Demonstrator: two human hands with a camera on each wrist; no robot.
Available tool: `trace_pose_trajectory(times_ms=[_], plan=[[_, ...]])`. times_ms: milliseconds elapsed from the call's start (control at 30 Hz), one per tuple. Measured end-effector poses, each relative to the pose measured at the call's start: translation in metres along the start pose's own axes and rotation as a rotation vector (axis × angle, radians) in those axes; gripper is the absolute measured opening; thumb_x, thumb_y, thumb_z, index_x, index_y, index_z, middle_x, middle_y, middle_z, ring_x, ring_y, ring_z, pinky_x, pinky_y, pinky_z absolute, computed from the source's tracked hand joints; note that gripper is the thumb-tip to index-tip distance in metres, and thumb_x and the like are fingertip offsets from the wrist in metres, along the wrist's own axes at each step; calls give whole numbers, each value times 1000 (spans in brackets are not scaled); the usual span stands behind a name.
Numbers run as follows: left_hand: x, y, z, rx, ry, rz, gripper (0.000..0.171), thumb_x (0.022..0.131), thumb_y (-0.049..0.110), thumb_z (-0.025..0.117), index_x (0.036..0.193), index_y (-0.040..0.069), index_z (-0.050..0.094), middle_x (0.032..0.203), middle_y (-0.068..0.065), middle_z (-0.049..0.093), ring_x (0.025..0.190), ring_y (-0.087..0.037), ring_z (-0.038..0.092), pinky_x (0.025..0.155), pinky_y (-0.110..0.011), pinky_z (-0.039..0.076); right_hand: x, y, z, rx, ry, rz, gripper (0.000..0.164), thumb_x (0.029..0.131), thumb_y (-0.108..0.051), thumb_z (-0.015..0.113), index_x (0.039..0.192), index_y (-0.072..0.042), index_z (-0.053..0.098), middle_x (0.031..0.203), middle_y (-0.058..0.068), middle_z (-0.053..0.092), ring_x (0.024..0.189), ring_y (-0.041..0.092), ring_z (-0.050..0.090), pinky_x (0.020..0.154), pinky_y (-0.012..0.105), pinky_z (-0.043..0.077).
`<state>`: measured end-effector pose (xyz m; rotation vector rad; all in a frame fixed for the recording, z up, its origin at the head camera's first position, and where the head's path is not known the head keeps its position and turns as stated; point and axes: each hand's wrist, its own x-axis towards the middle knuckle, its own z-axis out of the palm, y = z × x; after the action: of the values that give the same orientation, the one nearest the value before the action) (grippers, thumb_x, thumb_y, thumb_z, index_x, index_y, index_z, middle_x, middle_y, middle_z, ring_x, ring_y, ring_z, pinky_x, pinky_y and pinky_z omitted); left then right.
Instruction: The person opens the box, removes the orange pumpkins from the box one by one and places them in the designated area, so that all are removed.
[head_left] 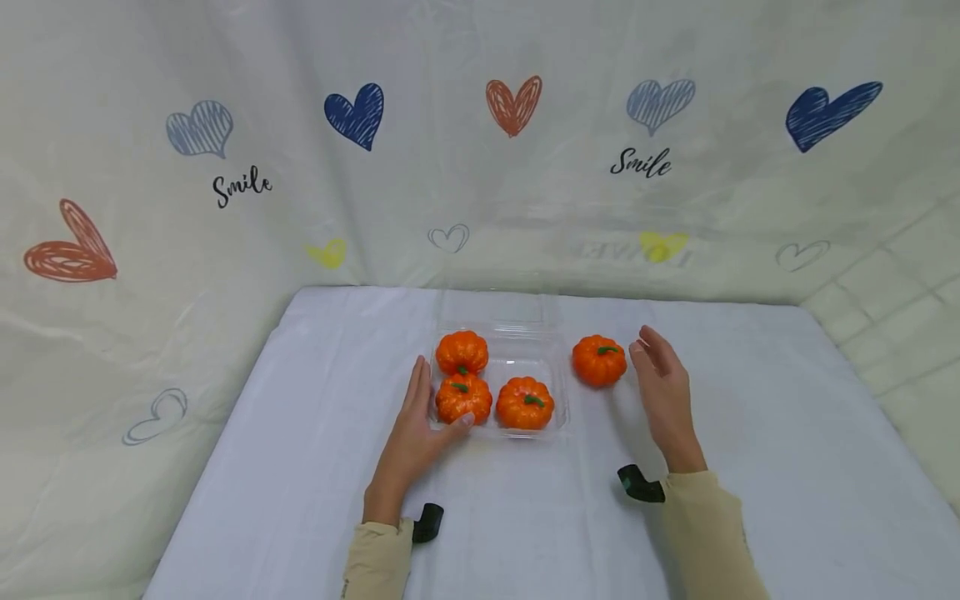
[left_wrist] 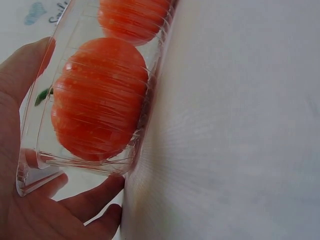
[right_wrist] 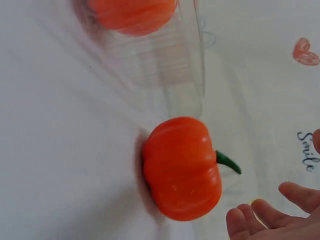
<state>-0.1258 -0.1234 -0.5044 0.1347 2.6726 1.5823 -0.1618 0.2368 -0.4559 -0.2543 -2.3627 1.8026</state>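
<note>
A clear plastic container (head_left: 517, 432) holds three small orange pumpkins: one at back left (head_left: 462, 352), one at front left (head_left: 463, 399) and one at front right (head_left: 526, 404). My left hand (head_left: 414, 433) holds its front left corner, thumb at the front rim and fingers along the left side. Through the ribbed wall in the left wrist view, a pumpkin (left_wrist: 100, 100) shows close to the thumb. Right of the container, a fourth pumpkin (head_left: 598, 362) with a green stem sits on the table. Just right of it is my right hand (head_left: 664, 396), fingers loosely bent, holding nothing.
The container's transparent lid (head_left: 491, 307) stands open toward the back. A white cloth covers the table (head_left: 300, 467). Behind it hangs a pale curtain (head_left: 420, 192) printed with hearts and "Smile". Each wrist bears a small black device, seen at the left sleeve (head_left: 429, 523) and right sleeve (head_left: 641, 484).
</note>
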Motion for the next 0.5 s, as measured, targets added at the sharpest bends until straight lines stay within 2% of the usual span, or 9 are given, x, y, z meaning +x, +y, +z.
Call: trace_pose_trajectory(times_ms=[100, 200, 267, 367, 500], plan=[[0, 0, 1, 4, -1, -2, 116, 91, 60, 77, 174, 15, 10, 179, 8, 0, 160, -31, 27, 124, -57, 27, -8, -9, 7, 10, -43, -41, 64, 114, -39, 51, 170, -15, 32, 171, 7, 36, 156, 27, 35, 123, 41, 36], [0, 1, 0, 10, 2, -7, 116, 91, 61, 77, 174, 16, 10, 179, 10, 1, 159, -30, 30, 123, -57, 29, -14, -12, 17, 6, -90, -102, 64, 113, -34, 55, 170, -14, 32, 171, 6, 37, 156, 28, 35, 121, 31, 37], [0, 1, 0, 16, 2, -5, 116, 90, 62, 77, 174, 17, 10, 179, 11, 1, 159, -30, 31, 123, -56, 30, -18, -12, 24, 13, -126, -142, 65, 113, -29, 58, 169, -10, 32, 171, 8, 36, 156, 29, 34, 121, 30, 36], [1, 0, 0, 20, 0, -1, 117, 90, 65, 76, 174, 17, 9, 179, 12, 0, 159, -29, 31, 124, -54, 30, -23, -14, 35, 4, -183, -183, 66, 111, -23, 61, 168, -7, 32, 171, 11, 35, 156, 32, 32, 126, 43, 31], [2, -1, 0, 27, 0, -3, 118, 90, 66, 75, 174, 17, 9, 179, 12, -1, 159, -28, 30, 124, -54, 29, -30, -16, 49, -90, -249, -202, 70, 109, -26, 64, 169, -11, 32, 171, 13, 35, 157, 38, 31, 123, 63, 29]])
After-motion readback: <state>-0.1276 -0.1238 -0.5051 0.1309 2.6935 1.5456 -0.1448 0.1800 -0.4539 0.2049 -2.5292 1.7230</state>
